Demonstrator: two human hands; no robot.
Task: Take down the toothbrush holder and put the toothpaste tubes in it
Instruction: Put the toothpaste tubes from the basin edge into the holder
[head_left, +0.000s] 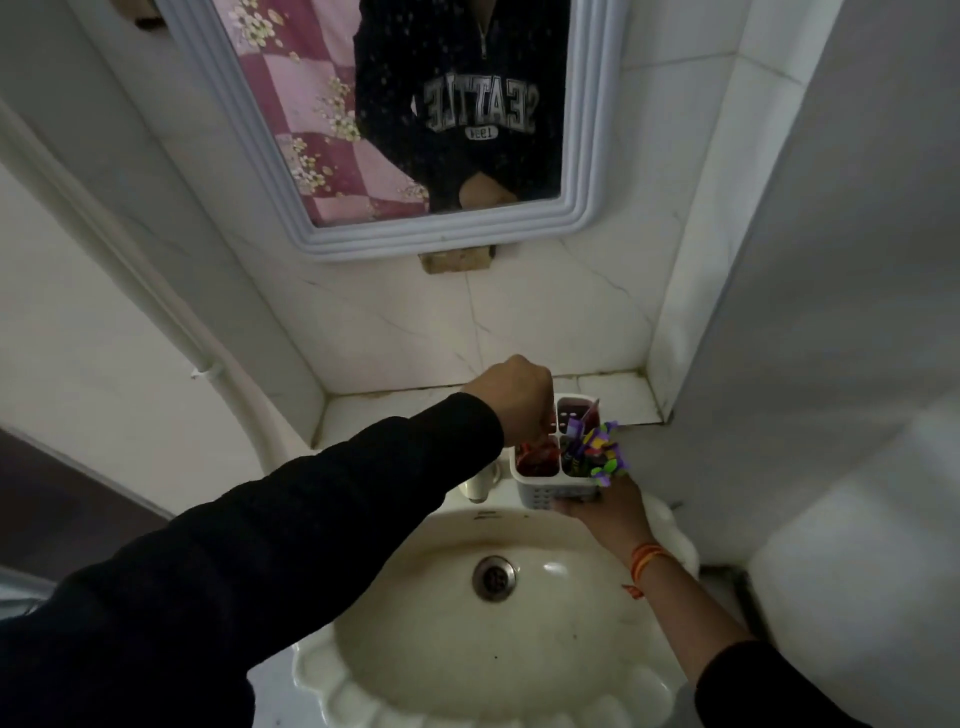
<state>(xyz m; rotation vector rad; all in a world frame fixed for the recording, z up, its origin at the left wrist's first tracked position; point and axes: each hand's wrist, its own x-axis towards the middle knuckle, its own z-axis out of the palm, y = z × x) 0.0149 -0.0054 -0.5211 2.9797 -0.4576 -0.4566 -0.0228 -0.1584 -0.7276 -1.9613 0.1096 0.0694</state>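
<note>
Plastic, glazed ceramic and polished tile around a washbasin

The toothbrush holder (543, 488) looks like white moulded plastic, smooth, with small perforations low on its wall. The sink (415, 670) is cream glazed ceramic, glossy with a scalloped rim, faintly stained inside; its drain (494, 578) is dull grey metal. The wall tiles (519, 322) are white, smooth and faintly veined like marble, with dark grimy grout along the ledge. The mirror (415, 104) is speckled glass in a ridged, pale plastic-looking frame. The left sleeve (260, 545) is matt black cloth; orange thread (645, 557) wraps the right wrist.
</note>
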